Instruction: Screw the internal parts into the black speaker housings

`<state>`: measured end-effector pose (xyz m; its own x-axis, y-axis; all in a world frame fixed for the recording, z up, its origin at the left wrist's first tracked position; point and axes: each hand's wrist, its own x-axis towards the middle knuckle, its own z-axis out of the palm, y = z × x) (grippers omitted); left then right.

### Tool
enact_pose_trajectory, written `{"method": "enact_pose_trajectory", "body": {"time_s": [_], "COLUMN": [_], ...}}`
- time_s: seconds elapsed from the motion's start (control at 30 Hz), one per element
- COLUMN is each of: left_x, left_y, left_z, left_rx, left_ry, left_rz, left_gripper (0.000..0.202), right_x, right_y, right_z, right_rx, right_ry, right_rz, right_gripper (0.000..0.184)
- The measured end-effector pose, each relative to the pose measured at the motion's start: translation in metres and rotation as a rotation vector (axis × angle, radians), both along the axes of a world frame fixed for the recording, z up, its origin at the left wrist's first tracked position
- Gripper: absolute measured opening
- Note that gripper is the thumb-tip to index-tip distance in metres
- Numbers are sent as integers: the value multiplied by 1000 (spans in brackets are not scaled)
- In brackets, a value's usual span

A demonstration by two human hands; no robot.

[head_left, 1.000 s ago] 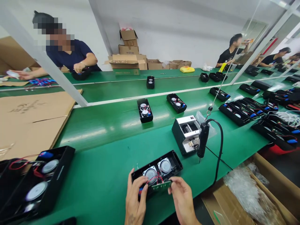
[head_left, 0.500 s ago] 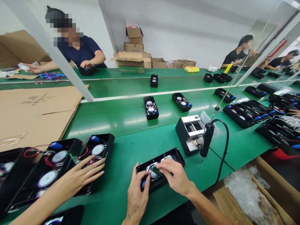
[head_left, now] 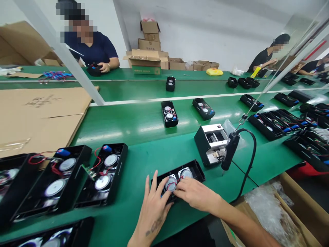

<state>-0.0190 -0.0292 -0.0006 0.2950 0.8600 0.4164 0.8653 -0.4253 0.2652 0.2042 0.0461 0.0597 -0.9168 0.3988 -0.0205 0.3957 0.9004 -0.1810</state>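
A long black speaker housing lies on the green bench in front of me, with two round silver speaker drivers and red wires inside. My left hand is over the housing's left end. Its outer fingers are spread along the rim, while index finger and thumb come together low inside. From the right, my right hand reaches in with bent fingers pinched beside the nearer driver. Whatever sits between the fingertips of either hand is hidden. The small green circuit board seen earlier in this housing is covered by my hands.
More open housings with drivers, blue cylinders and wires stand at left. A hanging black electric screwdriver and a black-and-silver machine are behind my right hand. A cardboard box with plastic wrap is lower right. A co-worker sits across.
My right hand has lowered the green circuit board into the housing, out of sight. My left hand's outer fingers have spread. Another person's arm at left has withdrawn.
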Motion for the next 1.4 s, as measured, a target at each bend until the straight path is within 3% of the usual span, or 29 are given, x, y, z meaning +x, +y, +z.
{"method": "enact_pose_trajectory", "body": {"time_s": [0.2,0.47,0.57,0.67,0.83,1.13,1.3,1.4], "left_x": [-1,-1,-10,-22,-34,-34,-32,-25], "left_y": [10,12,37,74,110,110,100,78], "left_z": [2,7,23,44,61,61,57,43], "left_rx": [-5,-60,-292,-586,-716,-734,-640,-530], "left_ry": [29,148,53,-54,-76,-107,-85,-60], "left_rz": [-102,-131,-186,-223,-234,-244,-260,-254], "left_gripper": [29,39,29,12,30,31,19,10], "right_x": [5,-1,-10,-25,-42,-43,-39,-12], "right_y": [6,2,10,32,69,65,47,24], "right_z": [0,6,14,28,49,33,40,39], "right_rx": [-230,-219,-187,-256,-427,-335,-285,-166], "right_ry": [33,57,5,-66,-117,-58,-78,272], "right_rz": [-15,-44,-81,-147,-163,-248,-217,-220], "right_gripper": [31,25,26,34,45,47,33,39]}}
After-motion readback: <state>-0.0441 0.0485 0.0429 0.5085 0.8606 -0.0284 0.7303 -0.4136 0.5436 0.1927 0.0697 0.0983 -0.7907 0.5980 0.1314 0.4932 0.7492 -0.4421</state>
